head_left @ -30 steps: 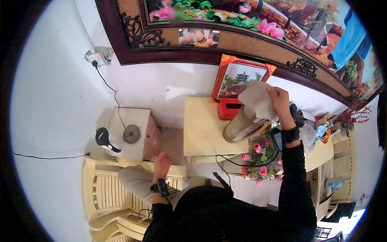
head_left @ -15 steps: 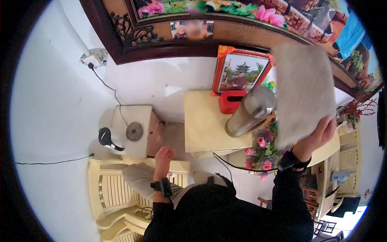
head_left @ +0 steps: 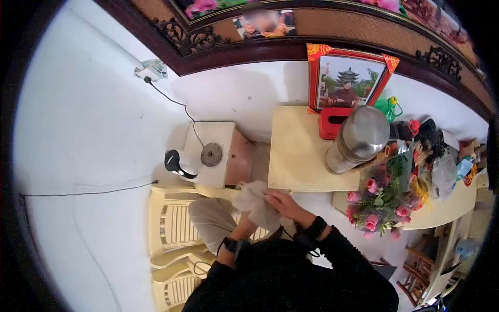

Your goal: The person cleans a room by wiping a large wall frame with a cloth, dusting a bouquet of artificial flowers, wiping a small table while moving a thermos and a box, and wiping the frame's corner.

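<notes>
A pale grey-beige cloth (head_left: 255, 204) is bunched up in front of my body, between my two hands. My right hand (head_left: 285, 203) is closed on its right side, fingers pressed into the fabric. From below, my left hand (head_left: 246, 224) meets the cloth, which covers most of its fingers; it appears closed around the fabric. Beyond the hands stands a cream cabinet (head_left: 296, 156). On it are a large steel thermos (head_left: 358, 138), a red tissue box (head_left: 329, 124) and a red-framed photograph (head_left: 349, 80).
A low cabinet (head_left: 228, 136) at left bears a kettle base (head_left: 211, 154) and a white-and-black kettle (head_left: 181, 163). Cream wooden chairs (head_left: 174, 229) stand beside my legs. To the right are pink roses (head_left: 371, 218) and a table (head_left: 457, 208) crowded with bags and bottles.
My right hand has brought the cloth down from in front of the wall, at right, to my left hand. The cloth has gone from spread out to bunched. The view has shifted right.
</notes>
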Tool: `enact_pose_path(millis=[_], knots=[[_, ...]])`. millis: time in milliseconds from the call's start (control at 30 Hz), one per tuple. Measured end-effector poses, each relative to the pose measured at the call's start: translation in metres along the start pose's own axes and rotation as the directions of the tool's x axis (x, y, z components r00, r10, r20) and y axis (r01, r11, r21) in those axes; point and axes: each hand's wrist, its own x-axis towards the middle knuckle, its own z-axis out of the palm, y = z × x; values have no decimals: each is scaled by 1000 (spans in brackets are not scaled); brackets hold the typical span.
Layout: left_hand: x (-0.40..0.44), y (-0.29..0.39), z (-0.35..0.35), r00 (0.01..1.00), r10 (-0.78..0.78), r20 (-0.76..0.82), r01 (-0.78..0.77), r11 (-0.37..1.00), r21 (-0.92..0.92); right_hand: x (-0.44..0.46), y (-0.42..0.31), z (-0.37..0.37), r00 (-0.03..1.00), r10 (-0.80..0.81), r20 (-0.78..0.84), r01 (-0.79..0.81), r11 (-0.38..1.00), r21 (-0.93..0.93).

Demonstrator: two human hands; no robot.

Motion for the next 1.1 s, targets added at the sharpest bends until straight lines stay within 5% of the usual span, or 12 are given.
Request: enact_pose_path(millis=[167, 200, 233, 267, 300, 367, 400, 433, 500, 767, 867, 1100], knots=[[-42, 4, -77, 925, -249, -287, -95, 578, -810, 26, 92, -79, 901, -374, -218, 59, 603, -795], [-60, 4, -104, 908, -69, -414, -46, 964, -262, 26, 101, -99, 922, -337, -188, 30, 548, -836], [-76, 4, -125, 907, 147, -394, 28, 914, 405, 24, 108, -114, 940, -303, -159, 9, 485, -874], [-79, 23, -131, 846, 26, -532, -97, 990, -106, 22, 118, -120, 949, -282, -144, -1, 453, -892], [-75, 55, -137, 801, -139, -582, -270, 784, -559, 23, 127, -124, 954, -267, -138, -13, 422, -907], [-74, 114, -143, 768, 191, -611, -320, 941, -109, 30, 143, -131, 947, -292, -137, -10, 396, -918], [-83, 104, -154, 657, 107, -746, -353, 919, -179, 30, 148, -133, 936, -324, -138, 4, 401, -916], [-95, 100, -173, 703, 263, -661, -158, 964, 215, 27, 155, -134, 926, -351, -137, 18, 404, -915], [-116, 110, -185, 714, 131, -688, -343, 922, -180, 24, 150, -135, 912, -386, -140, 41, 426, -904], [-156, 130, -211, 528, 180, -830, -371, 928, -35, 19, 149, -140, 900, -407, -159, 72, 497, -865], [-150, 152, -192, 578, 244, -779, -227, 965, 133, 23, 155, -141, 896, -413, -163, 66, 489, -870], [-149, 110, -211, 696, 178, -695, -397, 903, -167, 24, 158, -138, 856, -491, -164, 98, 465, -880]])
